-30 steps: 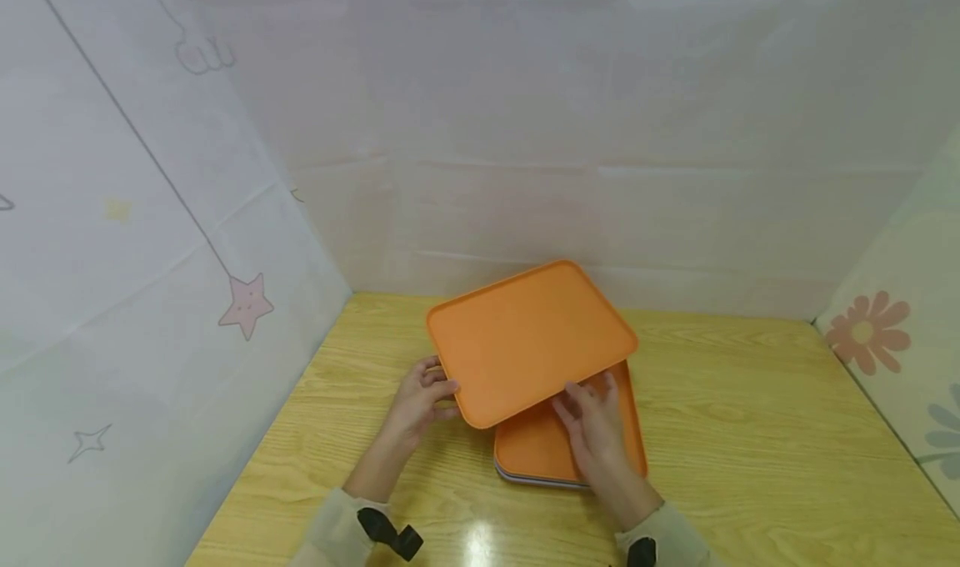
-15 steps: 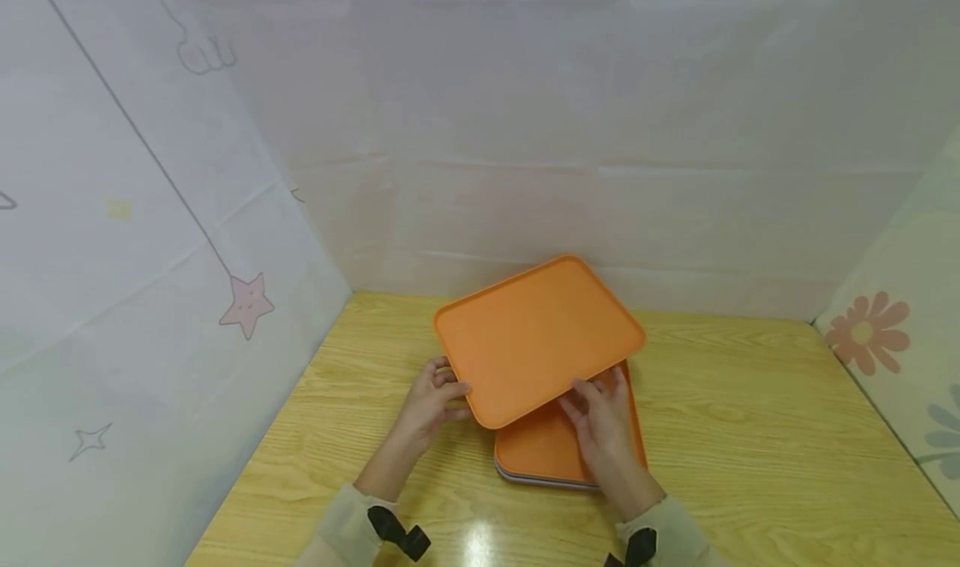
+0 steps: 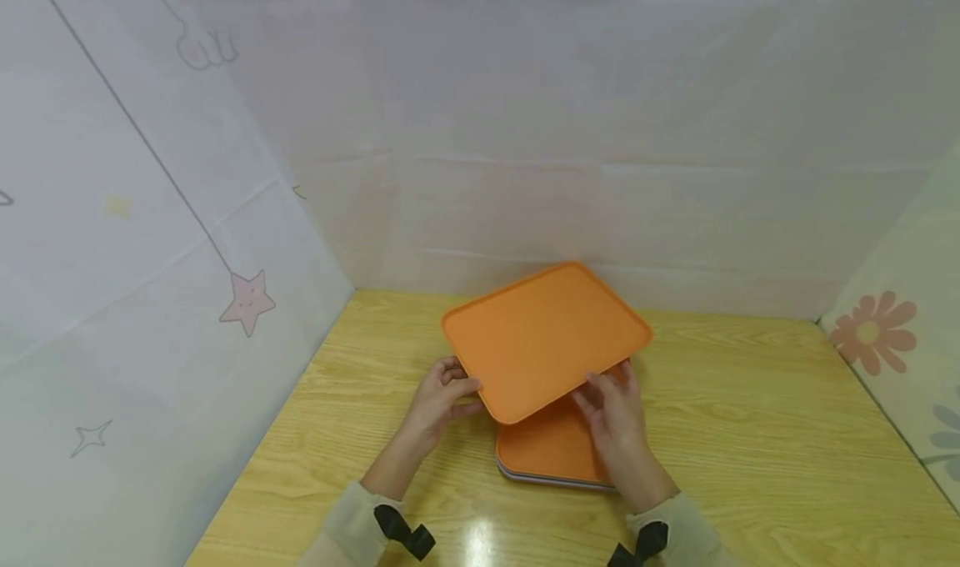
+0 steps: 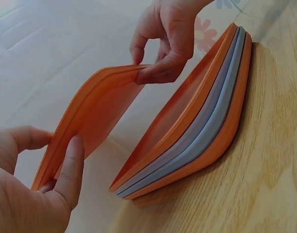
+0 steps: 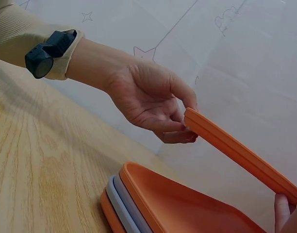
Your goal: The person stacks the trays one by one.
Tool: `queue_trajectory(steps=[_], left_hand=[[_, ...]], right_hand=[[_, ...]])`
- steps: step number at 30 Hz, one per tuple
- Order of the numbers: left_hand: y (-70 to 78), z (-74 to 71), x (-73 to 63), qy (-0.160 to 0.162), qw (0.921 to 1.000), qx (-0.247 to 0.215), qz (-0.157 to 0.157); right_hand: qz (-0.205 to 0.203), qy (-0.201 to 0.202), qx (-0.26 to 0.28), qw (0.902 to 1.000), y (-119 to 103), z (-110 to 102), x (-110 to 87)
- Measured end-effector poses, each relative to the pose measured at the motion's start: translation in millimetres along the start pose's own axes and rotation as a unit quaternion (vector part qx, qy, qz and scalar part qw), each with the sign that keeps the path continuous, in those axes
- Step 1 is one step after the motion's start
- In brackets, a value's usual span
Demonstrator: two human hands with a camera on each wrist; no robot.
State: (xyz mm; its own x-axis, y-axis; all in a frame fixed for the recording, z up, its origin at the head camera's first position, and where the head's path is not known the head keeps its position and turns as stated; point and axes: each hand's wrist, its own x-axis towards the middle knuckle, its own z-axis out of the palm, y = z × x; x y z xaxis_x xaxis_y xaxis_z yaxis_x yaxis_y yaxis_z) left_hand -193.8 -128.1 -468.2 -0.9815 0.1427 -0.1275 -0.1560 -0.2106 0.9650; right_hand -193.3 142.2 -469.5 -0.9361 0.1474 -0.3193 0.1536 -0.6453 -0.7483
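Note:
Over a stack of trays, both hands hold up a tilted orange tray [image 3: 547,342] with rounded corners. My left hand [image 3: 438,400] pinches its left edge close to the near corner, thumb on top. On its near long edge, my right hand [image 3: 618,417] pinches the rim between thumb and fingers. Below, the stack has an orange tray [image 3: 551,446] on top, partly hidden by the held tray and my right hand. Side-on in the left wrist view, the stack shows a lilac tray [image 4: 202,119], a grey-blue tray [image 4: 216,124] and another orange tray [image 4: 231,136] at the bottom.
The stack lies on a wood-grain table [image 3: 735,434]. A pale cloth backdrop [image 3: 480,133] rises behind the table, with printed side walls left and right, including a pink star [image 3: 247,303] and a flower [image 3: 870,332]. Black wrist cameras sit on both sleeves.
The held orange tray and both hands have shifted slightly to the right over the stack. The grips stay the same, and the stack has not moved.

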Motion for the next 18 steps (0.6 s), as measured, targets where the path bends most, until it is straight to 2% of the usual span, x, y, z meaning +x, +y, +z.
queue_trajectory(steps=[6,12,15,18], left_hand=[[3.3,-9.1,1.4,-0.026,0.9992,0.025,-0.017],[12.0,-25.5,3.8,-0.020,0.9985,0.044,-0.027],[18.0,-33.0,5.0,-0.038,0.9964,0.069,-0.033],[23.8,-38.0,7.0,-0.072,0.9914,0.103,-0.037]], right_hand=[[0.025,-0.018,-0.020,0.9993,-14,-12,5.0],[0.033,-0.058,-0.072,0.9952,-32,-28,9.6],[0.038,-0.074,-0.097,0.9918,-41,-35,12.2],[0.046,-0.087,-0.112,0.9888,-49,-41,13.8]])
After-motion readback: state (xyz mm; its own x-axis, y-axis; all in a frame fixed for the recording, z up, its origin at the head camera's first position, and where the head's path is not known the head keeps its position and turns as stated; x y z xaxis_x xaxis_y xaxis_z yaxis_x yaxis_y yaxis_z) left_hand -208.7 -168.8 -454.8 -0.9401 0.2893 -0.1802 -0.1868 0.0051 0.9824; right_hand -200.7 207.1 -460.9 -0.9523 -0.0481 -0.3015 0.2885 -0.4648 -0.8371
